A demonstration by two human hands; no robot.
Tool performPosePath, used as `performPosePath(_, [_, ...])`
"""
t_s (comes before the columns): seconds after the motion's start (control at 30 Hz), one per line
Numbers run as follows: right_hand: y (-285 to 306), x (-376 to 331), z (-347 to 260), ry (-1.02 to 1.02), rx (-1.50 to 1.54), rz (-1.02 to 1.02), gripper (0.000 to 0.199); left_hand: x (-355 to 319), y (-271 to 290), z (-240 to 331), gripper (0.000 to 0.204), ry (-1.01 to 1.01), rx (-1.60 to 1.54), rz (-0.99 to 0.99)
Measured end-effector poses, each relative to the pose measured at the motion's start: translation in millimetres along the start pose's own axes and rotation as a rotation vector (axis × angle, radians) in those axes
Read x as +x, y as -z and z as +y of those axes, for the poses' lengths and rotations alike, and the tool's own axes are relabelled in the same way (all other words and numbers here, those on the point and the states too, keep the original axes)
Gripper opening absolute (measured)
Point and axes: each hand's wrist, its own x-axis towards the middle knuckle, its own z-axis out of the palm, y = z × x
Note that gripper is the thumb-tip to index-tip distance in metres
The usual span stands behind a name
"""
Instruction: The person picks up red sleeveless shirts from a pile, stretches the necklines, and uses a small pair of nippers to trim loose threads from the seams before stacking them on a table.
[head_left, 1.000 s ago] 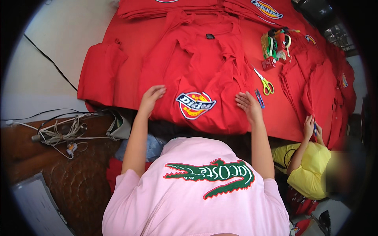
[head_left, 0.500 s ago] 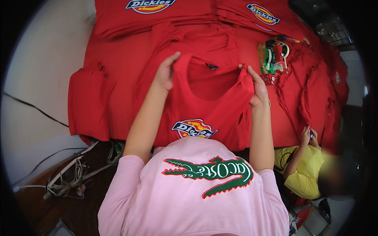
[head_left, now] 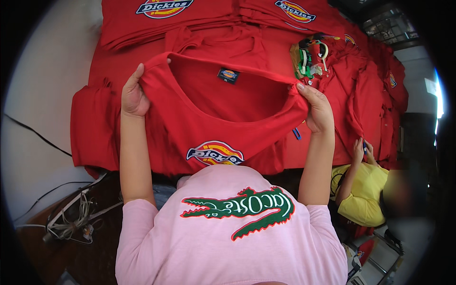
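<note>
I hold a red T-shirt (head_left: 213,126) up over the table, stretched wide between both hands. My left hand (head_left: 134,97) grips its left shoulder edge. At the other side my right hand (head_left: 317,108) pinches the right shoulder edge. The neck opening faces me, with a small dark label (head_left: 228,74) inside the collar. A round colourful logo patch (head_left: 214,153) shows on the lower part of the shirt, just above my pink top.
More red shirts (head_left: 166,21) lie stacked and spread over the table behind. A green and white bundle of tools (head_left: 308,58) rests at the right, a blue pen (head_left: 297,134) below it. A person in a yellow top (head_left: 363,197) works at the right. Tangled cables (head_left: 71,223) lie lower left.
My hands went from lying flat on the shirt to gripping its shoulders. They have moved apart and raised it off the table, pulling the neck opening wide.
</note>
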Motion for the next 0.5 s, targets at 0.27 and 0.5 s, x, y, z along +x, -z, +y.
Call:
performPosePath(0.27, [52,-102,-14,0.339,-0.05,0.147,0.016,-109,-23,-13,0.051,-0.048,-0.054,-0.137])
performPosePath(0.5, [80,-201,-25,0.414,-0.054,0.137,0.013,-196,-97,-50,0.047,-0.202,0.146,0.047])
